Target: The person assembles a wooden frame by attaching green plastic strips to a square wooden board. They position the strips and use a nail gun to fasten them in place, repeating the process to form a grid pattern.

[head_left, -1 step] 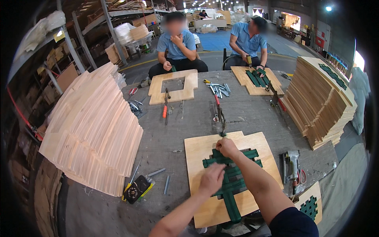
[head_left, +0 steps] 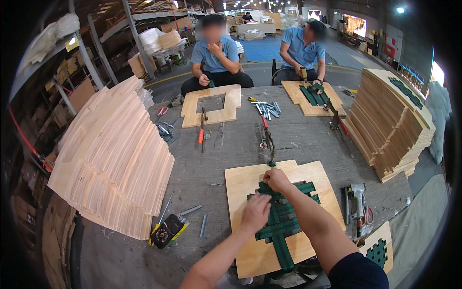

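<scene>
In front of me lies a pale wooden board (head_left: 305, 255) with notched corners, crossed by woven dark green webbing straps (head_left: 281, 248) over its middle opening. My right hand (head_left: 277, 179) is closed at the far end of the lengthwise strap, its fingertips pinching there; the exact grip is partly hidden. My left hand (head_left: 256, 212) hovers over or touches the left ends of the crosswise straps, fingers slightly bent and apart, nothing seen in them. Beyond the right hand, a toggle clamp (head_left: 270, 144) with a red handle meets the board's far edge.
Tall stacks of wooden boards stand left (head_left: 113, 168) and right (head_left: 390, 130). A staple gun (head_left: 357, 204) lies right of my board; a tape measure (head_left: 167, 230) and a screwdriver (head_left: 162, 214) lie left. Across the table, two people sit behind boards, one (head_left: 313, 98) with green straps.
My left hand has shifted slightly away from me and to the left, uncovering more of the middle straps. My right hand and the board keep their places.
</scene>
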